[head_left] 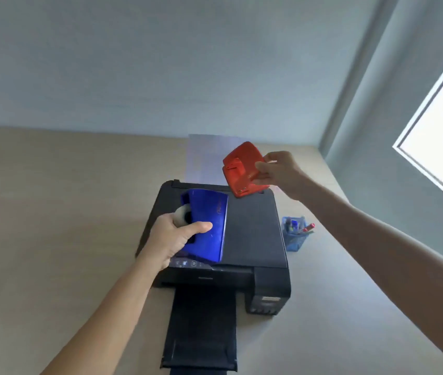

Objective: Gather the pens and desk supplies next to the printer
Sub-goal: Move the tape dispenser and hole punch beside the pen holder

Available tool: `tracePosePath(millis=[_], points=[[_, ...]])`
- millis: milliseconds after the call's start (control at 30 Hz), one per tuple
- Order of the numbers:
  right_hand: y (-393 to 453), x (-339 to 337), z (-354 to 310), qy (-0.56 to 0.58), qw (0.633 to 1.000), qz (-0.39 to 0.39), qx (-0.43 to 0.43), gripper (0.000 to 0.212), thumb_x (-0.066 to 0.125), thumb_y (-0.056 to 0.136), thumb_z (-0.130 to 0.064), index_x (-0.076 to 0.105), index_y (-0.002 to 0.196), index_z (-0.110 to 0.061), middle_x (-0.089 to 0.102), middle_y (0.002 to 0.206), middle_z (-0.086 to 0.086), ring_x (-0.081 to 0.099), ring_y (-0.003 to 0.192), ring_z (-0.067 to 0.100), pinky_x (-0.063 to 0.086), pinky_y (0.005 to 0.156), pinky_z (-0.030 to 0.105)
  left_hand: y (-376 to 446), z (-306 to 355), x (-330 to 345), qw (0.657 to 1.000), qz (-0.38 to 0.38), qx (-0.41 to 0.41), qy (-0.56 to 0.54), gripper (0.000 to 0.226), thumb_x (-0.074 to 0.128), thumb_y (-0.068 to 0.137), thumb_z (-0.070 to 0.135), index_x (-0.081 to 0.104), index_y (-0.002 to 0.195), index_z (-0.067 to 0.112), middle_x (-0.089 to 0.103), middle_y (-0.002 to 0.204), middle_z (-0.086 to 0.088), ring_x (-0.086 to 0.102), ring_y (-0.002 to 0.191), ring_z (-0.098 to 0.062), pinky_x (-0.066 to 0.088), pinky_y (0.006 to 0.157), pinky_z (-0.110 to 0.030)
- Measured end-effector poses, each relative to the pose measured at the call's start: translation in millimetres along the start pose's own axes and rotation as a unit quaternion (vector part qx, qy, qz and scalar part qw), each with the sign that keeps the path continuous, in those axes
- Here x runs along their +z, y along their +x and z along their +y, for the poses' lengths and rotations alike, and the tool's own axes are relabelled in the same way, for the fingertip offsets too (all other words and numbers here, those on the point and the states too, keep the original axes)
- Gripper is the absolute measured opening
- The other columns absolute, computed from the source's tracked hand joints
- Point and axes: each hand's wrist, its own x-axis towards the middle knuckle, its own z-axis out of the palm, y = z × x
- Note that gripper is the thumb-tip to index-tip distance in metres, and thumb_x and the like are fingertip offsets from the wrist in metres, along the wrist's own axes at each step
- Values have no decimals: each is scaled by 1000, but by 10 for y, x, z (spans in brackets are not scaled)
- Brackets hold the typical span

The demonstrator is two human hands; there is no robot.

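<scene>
Left hand [173, 236] was clamped round the blue tape dispenser [207, 226], thumb across its side, held up over the printer [253, 234], likely in transit. Right hand [280, 171] pinched the red hole punch [243, 169] by its edge, tilted above the printer's rear. Both seemed bound for the blue mesh pen cup [294, 234] standing just right of the printer on the desk [52, 212].

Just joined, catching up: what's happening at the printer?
A person holds two items above the black printer: the left hand has a grip on a blue tape dispenser, the right hand on a red hole punch. Neither is set down yet. A blue mesh pen holder with pens already stands on the desk right of the printer.
</scene>
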Motion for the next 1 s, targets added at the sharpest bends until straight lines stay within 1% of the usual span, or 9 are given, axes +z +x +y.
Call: tracePosePath(millis=[100, 233, 300, 400, 500, 633, 733, 867, 1000], points=[[-184, -822, 226, 23, 997, 71, 14, 20, 59, 86, 2, 52, 69, -3, 65, 49, 9, 66, 49, 19, 61, 59, 33, 43, 16, 737, 998, -65, -24, 3, 15, 83, 69, 15, 70, 76, 19, 72, 68, 4, 69, 73, -17, 54, 62, -23], [-441, -1688, 565, 21, 988, 149, 40, 9, 61, 86, 0, 58, 83, 8, 62, 72, 20, 67, 53, 24, 62, 58, 32, 71, -52, 1611, 984, -142, -107, -3, 26, 87, 64, 19, 67, 80, 14, 75, 88, -11, 72, 91, -32, 57, 84, -44], [-565, -2072, 777, 20, 981, 184, 58, 14, 61, 86, -1, 58, 90, 12, 61, 78, 24, 69, 52, 23, 62, 56, 29, 114, -154, 2042, 975, -173, -138, 20, 38, 89, 56, 27, 67, 86, 16, 76, 96, -12, 72, 93, -30, 57, 87, -45], [-706, -2459, 1082, 28, 972, 217, 89, 11, 61, 86, -1, 57, 85, 9, 62, 81, 27, 70, 55, 25, 62, 58, 30, 212, -350, 2549, 965, -196, -158, 69, 70, 89, 39, 39, 66, 101, 17, 75, 101, -9, 72, 90, -25, 59, 86, -44], [-790, -2666, 1385, 34, 963, 239, 123, 9, 60, 87, -1, 57, 83, 6, 61, 80, 24, 69, 52, 24, 61, 52, 27, 308, -534, 2936, 958, -172, -192, 125, 84, 87, 39, 42, 55, 110, 11, 69, 104, -8, 68, 92, -25, 59, 83, -39], [-796, -2776, 1873, 35, 953, 243, 177, 8, 61, 86, -1, 56, 83, 5, 61, 83, 24, 68, 63, 35, 62, 56, 33, 427, -726, 3255, 929, -112, -156, 315, 59, 81, 59, 43, 56, 103, 12, 67, 106, -6, 63, 92, -22, 55, 72, -30], [-708, -2732, 2229, 35, 946, 248, 206, 12, 62, 86, -1, 53, 78, 0, 59, 86, 25, 67, 62, 37, 61, 53, 35, 530, -858, 3369, 902, -82, -144, 399, 54, 78, 64, 41, 59, 107, 14, 67, 111, -6, 65, 97, -24, 56, 78, -30], [-574, -2565, 2597, 18, 945, 221, 239, 13, 64, 84, -6, 55, 75, -4, 61, 89, 22, 70, 69, 39, 59, 76, 52, 687, -1024, 3426, 877, -45, -151, 454, 50, 76, 70, 34, 60, 112, 12, 66, 114, -7, 66, 102, -26, 58, 81, -32], [-471, -2351, 2829, 22, 947, 195, 255, 17, 61, 85, -4, 55, 70, -10, 63, 91, 24, 70, 78, 41, 59, 78, 49, 788, -1196, 3472, 870, -20, -167, 463, 53, 75, 73, 31, 55, 115, 7, 65, 116, -10, 65, 107, -28, 57, 84, -34]])
